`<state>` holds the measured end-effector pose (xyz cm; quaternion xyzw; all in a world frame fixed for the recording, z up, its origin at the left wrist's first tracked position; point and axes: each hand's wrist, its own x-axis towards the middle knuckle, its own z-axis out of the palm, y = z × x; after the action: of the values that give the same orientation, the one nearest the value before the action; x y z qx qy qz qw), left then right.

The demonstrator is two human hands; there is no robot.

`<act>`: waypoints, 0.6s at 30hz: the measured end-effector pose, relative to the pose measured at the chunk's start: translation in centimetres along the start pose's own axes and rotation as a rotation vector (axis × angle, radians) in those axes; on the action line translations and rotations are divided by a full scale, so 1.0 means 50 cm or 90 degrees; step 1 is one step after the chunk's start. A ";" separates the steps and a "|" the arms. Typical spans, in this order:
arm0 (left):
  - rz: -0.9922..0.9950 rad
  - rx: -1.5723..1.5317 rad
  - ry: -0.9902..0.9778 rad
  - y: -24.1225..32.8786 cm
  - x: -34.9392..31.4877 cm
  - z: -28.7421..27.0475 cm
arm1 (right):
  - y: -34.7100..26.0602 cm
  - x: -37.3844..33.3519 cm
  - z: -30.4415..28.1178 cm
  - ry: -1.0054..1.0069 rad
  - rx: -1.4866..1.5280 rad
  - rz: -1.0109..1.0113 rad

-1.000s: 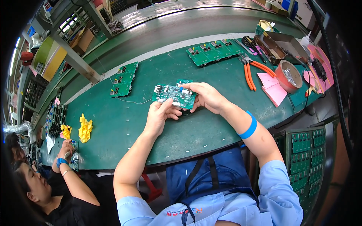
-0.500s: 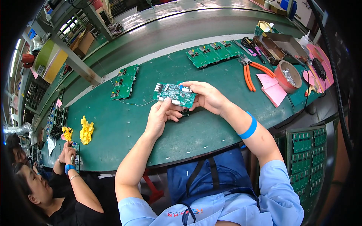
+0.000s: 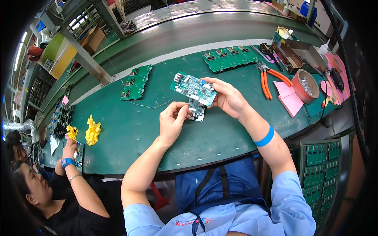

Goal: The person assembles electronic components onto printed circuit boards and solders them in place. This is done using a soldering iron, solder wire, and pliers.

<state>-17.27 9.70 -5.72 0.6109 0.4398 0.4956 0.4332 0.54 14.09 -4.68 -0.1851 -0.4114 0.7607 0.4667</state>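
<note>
My right hand [image 3: 230, 98] grips a green circuit board [image 3: 193, 89] by its right end, with the component side facing up. The board is tilted and carries white connectors, a blue part and a row of dark parts at its far left corner. Partly beneath it shows a smaller circuit board [image 3: 198, 111] with white and dark parts. My left hand [image 3: 172, 121] pinches the smaller board's left edge, its fingertips closed together. Whether the two boards touch is hidden by the overlap.
Green board panels lie at the far left [image 3: 136, 83] and far right [image 3: 231, 59]. Orange-handled pliers [image 3: 266, 84], pink paper [image 3: 288, 98], a tape roll with small metal parts [image 3: 303, 83] and a metal tray [image 3: 299, 55] are on the right. Yellow crumpled material [image 3: 93, 130] lies near a co-worker [image 3: 75, 173].
My left hand has let go of the larger circuit board and now pinches the smaller one. My right hand has shifted the larger board rightward and turned it, uncovering more of the smaller board.
</note>
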 end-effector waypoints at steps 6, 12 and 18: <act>0.257 0.214 0.122 0.014 -0.003 0.002 | 0.013 -0.001 0.005 -0.038 -0.003 0.007; 0.296 0.431 0.100 0.013 0.001 0.009 | 0.048 -0.023 0.049 -0.049 -0.320 -0.108; 0.247 0.190 0.057 0.008 0.001 0.002 | 0.048 -0.030 0.068 -0.093 -0.589 -0.304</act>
<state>-17.15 9.64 -5.33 0.7187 0.4013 0.5256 0.2150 -2.31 10.72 -4.71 -0.2194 -0.7664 0.3833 0.4666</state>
